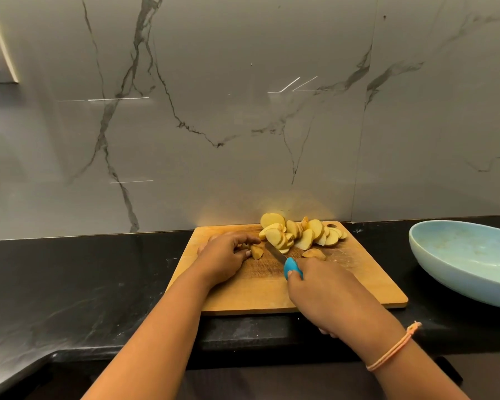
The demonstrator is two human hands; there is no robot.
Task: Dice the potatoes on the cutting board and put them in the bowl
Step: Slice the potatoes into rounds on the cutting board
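The bowl (459, 255) is truncated by the right frame edge. The knife handle (292, 268) lies largely concealed within the right hand (324, 287); fingers of the left hand (223, 255) partly cover a potato piece (256, 251).

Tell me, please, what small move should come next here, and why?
Probably bring the blue-handled knife in the right hand down on the small potato piece that the left hand holds on the wooden cutting board: the blade lies just beside it.

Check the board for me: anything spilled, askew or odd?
Nothing spilled on the counter. The potato slices crowd the far edge of the cutting board, some seemingly past it. The visible part of the bowl holds no pieces yet.
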